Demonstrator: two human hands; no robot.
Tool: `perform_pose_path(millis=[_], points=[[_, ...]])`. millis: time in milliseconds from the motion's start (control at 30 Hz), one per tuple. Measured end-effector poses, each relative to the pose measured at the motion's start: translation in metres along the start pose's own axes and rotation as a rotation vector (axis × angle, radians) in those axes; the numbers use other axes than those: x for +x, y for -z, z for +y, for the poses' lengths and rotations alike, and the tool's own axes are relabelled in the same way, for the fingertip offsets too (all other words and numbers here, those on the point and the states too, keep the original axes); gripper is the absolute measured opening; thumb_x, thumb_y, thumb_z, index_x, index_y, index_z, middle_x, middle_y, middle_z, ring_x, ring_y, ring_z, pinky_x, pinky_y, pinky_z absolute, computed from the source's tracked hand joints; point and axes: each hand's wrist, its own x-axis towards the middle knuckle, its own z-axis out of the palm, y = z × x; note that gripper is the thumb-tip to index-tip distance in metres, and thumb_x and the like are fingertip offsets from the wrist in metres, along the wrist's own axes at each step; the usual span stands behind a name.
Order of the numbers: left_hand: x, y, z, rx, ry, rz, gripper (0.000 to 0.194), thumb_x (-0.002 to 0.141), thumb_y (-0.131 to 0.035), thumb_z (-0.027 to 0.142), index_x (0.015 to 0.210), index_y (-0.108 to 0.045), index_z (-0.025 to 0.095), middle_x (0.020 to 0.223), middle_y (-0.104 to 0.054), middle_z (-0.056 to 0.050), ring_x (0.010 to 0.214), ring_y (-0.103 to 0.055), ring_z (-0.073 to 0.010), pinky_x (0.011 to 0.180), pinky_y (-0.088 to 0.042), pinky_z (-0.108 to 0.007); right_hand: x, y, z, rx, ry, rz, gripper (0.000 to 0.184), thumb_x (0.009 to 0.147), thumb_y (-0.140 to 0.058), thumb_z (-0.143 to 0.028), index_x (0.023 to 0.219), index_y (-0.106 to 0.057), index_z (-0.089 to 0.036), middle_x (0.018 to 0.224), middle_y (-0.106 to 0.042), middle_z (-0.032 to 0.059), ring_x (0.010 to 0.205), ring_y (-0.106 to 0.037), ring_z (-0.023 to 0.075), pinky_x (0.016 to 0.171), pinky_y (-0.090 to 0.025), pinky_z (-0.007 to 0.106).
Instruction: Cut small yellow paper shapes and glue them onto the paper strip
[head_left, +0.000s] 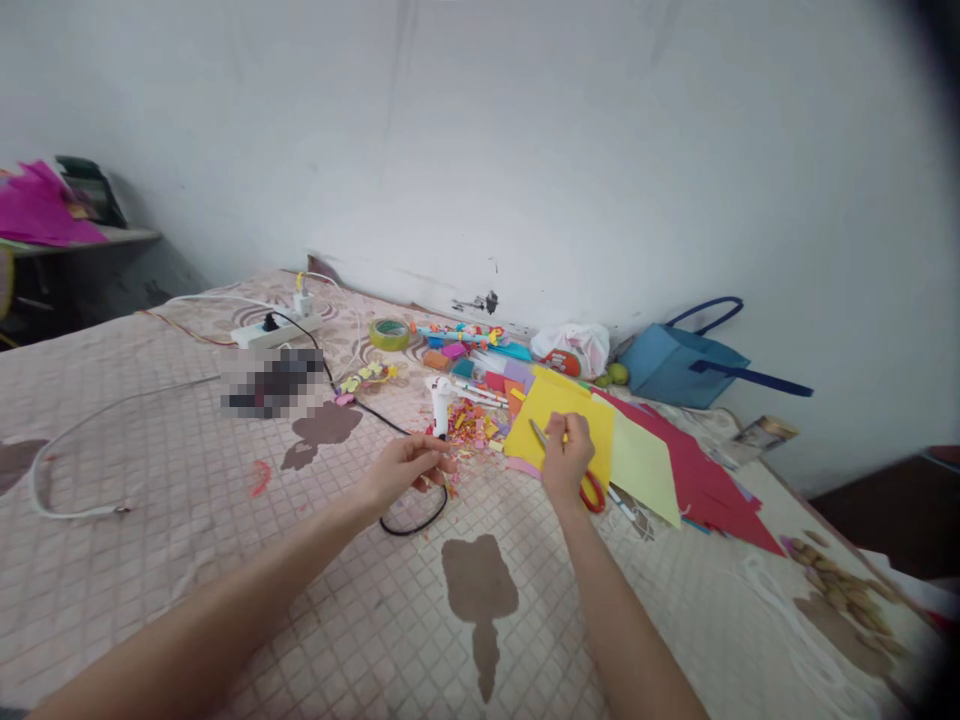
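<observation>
My right hand (566,457) is closed on a pair of scissors with red handles (592,492); the blades point up and left over a yellow paper sheet (559,425). My left hand (409,468) hovers with fingers pinched together beside a white glue gun (440,402) and a heap of coloured paper scraps (472,430). What the left fingers pinch is too small to name. A black cable (409,520) loops just below that hand.
Pale green (645,465) and red paper sheets (701,480) lie to the right. A blue bag (679,362), tape roll (389,333), markers, a white plastic bag (574,345) and a power strip (274,330) sit near the wall. A white cable (75,470) curves at left.
</observation>
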Motion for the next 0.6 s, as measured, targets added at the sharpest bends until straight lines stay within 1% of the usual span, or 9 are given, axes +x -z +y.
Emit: perform_pose_path(millis=[67, 133, 167, 233, 300, 400, 467, 533, 600], points=[[0.003, 0.002, -0.003, 0.048, -0.027, -0.005, 0.026, 0.075, -0.056, 0.033, 0.091, -0.057, 0.013, 0.081, -0.070, -0.007, 0.056, -0.058, -0.0086, 0.046, -0.038, -0.017, 0.019, -0.017, 0.009, -0.016, 0.046, -0.100, 0.021, 0.085, -0.044, -0.029, 0.068, -0.051, -0.021, 0.073, -0.054, 0.0028, 0.081, -0.049, 0.0198, 0.076, -0.038, 0.033], [0.006, 0.004, -0.006, 0.101, -0.058, 0.001, 0.024, 0.075, -0.054, 0.032, 0.090, -0.057, 0.013, 0.079, -0.069, -0.007, 0.055, -0.058, -0.0084, 0.045, -0.037, -0.017, 0.034, -0.033, 0.020, -0.026, 0.082, -0.234, 0.011, 0.077, -0.054, -0.028, 0.071, -0.059, -0.021, 0.076, -0.060, 0.0032, 0.079, -0.053, 0.0195, 0.074, -0.041, 0.032], [0.008, 0.005, -0.008, 0.121, -0.070, 0.007, 0.024, 0.075, -0.054, 0.031, 0.090, -0.056, 0.013, 0.077, -0.069, -0.007, 0.054, -0.058, -0.0084, 0.045, -0.037, -0.016, 0.039, -0.038, 0.025, -0.035, 0.088, -0.282, 0.009, 0.074, -0.056, -0.028, 0.074, -0.061, -0.021, 0.078, -0.063, 0.0035, 0.078, -0.055, 0.0194, 0.073, -0.042, 0.031], [0.011, 0.007, -0.012, 0.147, -0.085, 0.012, 0.024, 0.074, -0.052, 0.031, 0.090, -0.056, 0.013, 0.076, -0.069, -0.006, 0.053, -0.058, -0.0085, 0.043, -0.037, -0.016, 0.044, -0.042, 0.035, -0.065, 0.077, -0.326, 0.013, 0.073, -0.056, -0.030, 0.078, -0.064, -0.020, 0.083, -0.065, 0.0051, 0.077, -0.057, 0.0197, 0.070, -0.043, 0.031], [0.013, 0.007, -0.016, 0.170, -0.099, 0.014, 0.023, 0.075, -0.052, 0.031, 0.089, -0.056, 0.013, 0.076, -0.069, -0.006, 0.053, -0.058, -0.0092, 0.042, -0.036, -0.016, 0.044, -0.039, 0.041, -0.106, 0.044, -0.314, 0.018, 0.076, -0.051, -0.032, 0.079, -0.064, -0.018, 0.081, -0.065, 0.0071, 0.074, -0.057, 0.0205, 0.068, -0.043, 0.032], [0.012, 0.009, -0.021, 0.219, -0.126, 0.020, 0.023, 0.074, -0.053, 0.030, 0.089, -0.057, 0.014, 0.078, -0.070, -0.007, 0.055, -0.060, -0.0107, 0.042, -0.037, -0.017, 0.037, -0.029, 0.044, -0.160, 0.007, -0.282, 0.025, 0.081, -0.044, -0.033, 0.078, -0.062, -0.017, 0.069, -0.062, 0.0073, 0.068, -0.055, 0.0216, 0.067, -0.041, 0.034], [0.009, 0.014, -0.023, 0.262, -0.147, 0.039, 0.022, 0.074, -0.053, 0.030, 0.088, -0.058, 0.013, 0.078, -0.070, -0.006, 0.057, -0.062, -0.0116, 0.045, -0.040, -0.018, 0.030, -0.023, 0.042, -0.160, 0.018, -0.301, 0.023, 0.079, -0.047, -0.033, 0.086, -0.062, -0.017, 0.076, -0.063, 0.0076, 0.072, -0.055, 0.0217, 0.066, -0.041, 0.032], [0.003, 0.026, -0.021, 0.316, -0.166, 0.079, 0.022, 0.074, -0.052, 0.029, 0.088, -0.059, 0.013, 0.077, -0.069, -0.007, 0.058, -0.062, -0.0126, 0.047, -0.043, -0.020, 0.022, -0.016, 0.039, -0.152, 0.026, -0.316, 0.022, 0.078, -0.050, -0.035, 0.086, -0.061, -0.018, 0.081, -0.063, 0.0074, 0.072, -0.055, 0.0206, 0.064, -0.041, 0.030], [-0.002, 0.045, -0.017, 0.385, -0.181, 0.136, 0.023, 0.075, -0.051, 0.028, 0.089, -0.059, 0.013, 0.077, -0.069, -0.007, 0.058, -0.063, -0.0136, 0.046, -0.043, -0.020, 0.014, -0.011, 0.038, -0.166, -0.002, -0.288, 0.024, 0.080, -0.048, -0.039, 0.073, -0.058, -0.018, 0.067, -0.060, 0.0047, 0.060, -0.053, 0.0187, 0.059, -0.039, 0.030]])
